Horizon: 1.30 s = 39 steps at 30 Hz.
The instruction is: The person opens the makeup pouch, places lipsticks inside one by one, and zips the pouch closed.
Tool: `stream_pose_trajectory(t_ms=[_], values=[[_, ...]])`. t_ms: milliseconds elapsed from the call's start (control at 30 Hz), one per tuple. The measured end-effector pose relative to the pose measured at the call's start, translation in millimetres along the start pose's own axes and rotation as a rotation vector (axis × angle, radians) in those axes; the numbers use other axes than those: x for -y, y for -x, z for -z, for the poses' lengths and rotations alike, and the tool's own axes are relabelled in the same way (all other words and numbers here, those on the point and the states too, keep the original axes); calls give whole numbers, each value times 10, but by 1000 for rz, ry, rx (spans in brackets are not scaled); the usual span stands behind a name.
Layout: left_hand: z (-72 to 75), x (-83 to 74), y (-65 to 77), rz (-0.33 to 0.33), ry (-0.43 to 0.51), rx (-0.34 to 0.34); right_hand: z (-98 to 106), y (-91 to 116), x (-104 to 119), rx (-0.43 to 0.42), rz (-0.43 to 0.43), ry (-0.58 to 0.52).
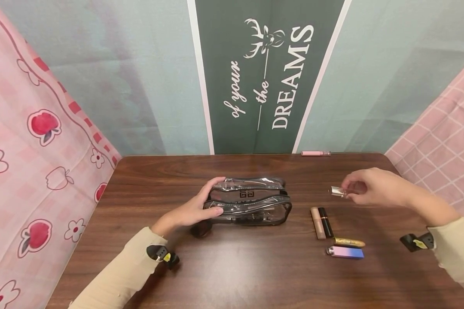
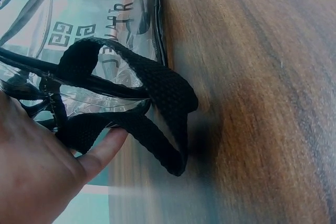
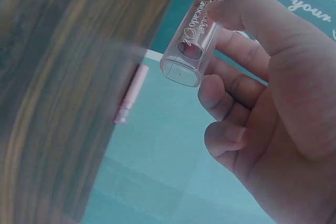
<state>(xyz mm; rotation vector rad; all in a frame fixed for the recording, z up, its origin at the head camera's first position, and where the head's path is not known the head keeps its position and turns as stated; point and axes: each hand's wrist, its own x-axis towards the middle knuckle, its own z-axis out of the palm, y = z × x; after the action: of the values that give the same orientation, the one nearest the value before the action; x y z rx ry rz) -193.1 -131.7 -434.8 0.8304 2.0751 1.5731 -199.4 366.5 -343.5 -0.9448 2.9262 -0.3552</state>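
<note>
A clear cosmetic bag (image 1: pixel 251 216) with black trim and printed lettering lies near the table's middle. My left hand (image 1: pixel 195 209) grips its left end, thumb on the near side and fingers on the far side. In the left wrist view a black strap loop (image 2: pixel 168 93) sticks out from that end beside the hand. Over the table's right side, my right hand (image 1: pixel 375 187) pinches a lipstick (image 1: pixel 338 192) between thumb and fingers. The right wrist view shows its see-through cap and the words "avocado Oil" on the lipstick (image 3: pixel 197 30).
Between bag and right hand lie a beige tube (image 1: pixel 317 223), a black tube (image 1: pixel 326 222), a gold tube (image 1: pixel 349 243) and a pink-to-blue tube (image 1: pixel 346 252). A pink lip gloss tube (image 1: pixel 313 153) lies at the far edge of the wooden table (image 1: pixel 151 180), before a fabric backdrop (image 1: pixel 170 107).
</note>
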Motion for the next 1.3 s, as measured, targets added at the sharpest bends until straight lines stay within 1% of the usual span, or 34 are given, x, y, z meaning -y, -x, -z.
stream_pose_trajectory(t_ms=[133,300,533,767,933,1100,1300], values=[[-1,7,-1,-2,-8,-1,68,-30,31,-6,16,7],[3,16,-5,-5,-14,-4,133,-73,67,-22,23,48],[1,5,5,1,-1,-1,197,-132,125,-52,59,80],[2,-1,10,0,-32,-5,241,-207,210,-61,75,87],[0,8,10,-16,-59,-6,268,-289,302,-43,66,70],[-3,20,8,-15,-71,-10,262,-401,400,-5,61,35],[-10,25,6,-22,-68,-11,218,-564,526,-6,114,-1]])
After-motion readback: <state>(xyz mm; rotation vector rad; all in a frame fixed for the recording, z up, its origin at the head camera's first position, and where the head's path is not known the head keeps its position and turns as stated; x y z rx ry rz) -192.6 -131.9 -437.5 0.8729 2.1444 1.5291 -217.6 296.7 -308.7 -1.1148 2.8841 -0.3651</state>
